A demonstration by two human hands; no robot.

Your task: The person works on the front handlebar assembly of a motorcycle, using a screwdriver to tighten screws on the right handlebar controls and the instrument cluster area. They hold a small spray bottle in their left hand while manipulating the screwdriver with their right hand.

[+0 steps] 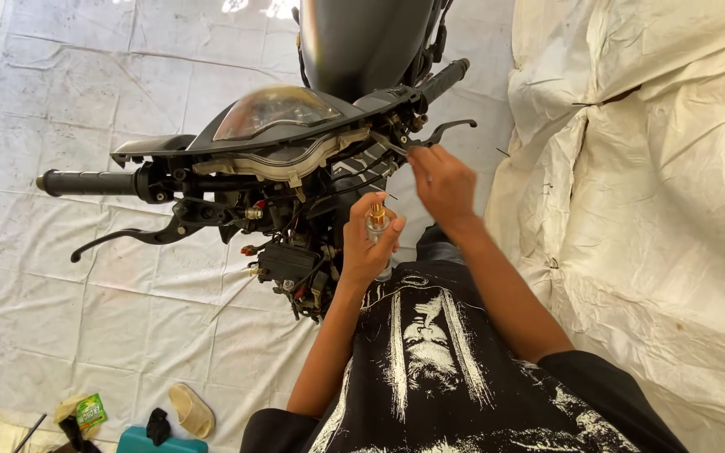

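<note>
Left grip (pixel 86 182) and lever (pixel 132 236) overhang open white sheet (pixel 86 310). Left hand (pixel 367 247) closed around small glass bottle (pixel 377 225), below the stripped handlebar (pixel 295 159). Right hand (pixel 442 184) fingertips pinched at wiring beside right lever (pixel 446 128); what they grip is unclear.

creased white tarp (pixel 127 319) over the floor, crumpled white sheeting (pixel 656 168) at one side, daylight patches at top

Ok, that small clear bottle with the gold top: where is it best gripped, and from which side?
Grip the small clear bottle around its glass body, below the gold top. It stands roughly upright, so come in from the side, as the left hand wraps it now. That leaves the top clear. The right hand is up at the brake lever.
</note>
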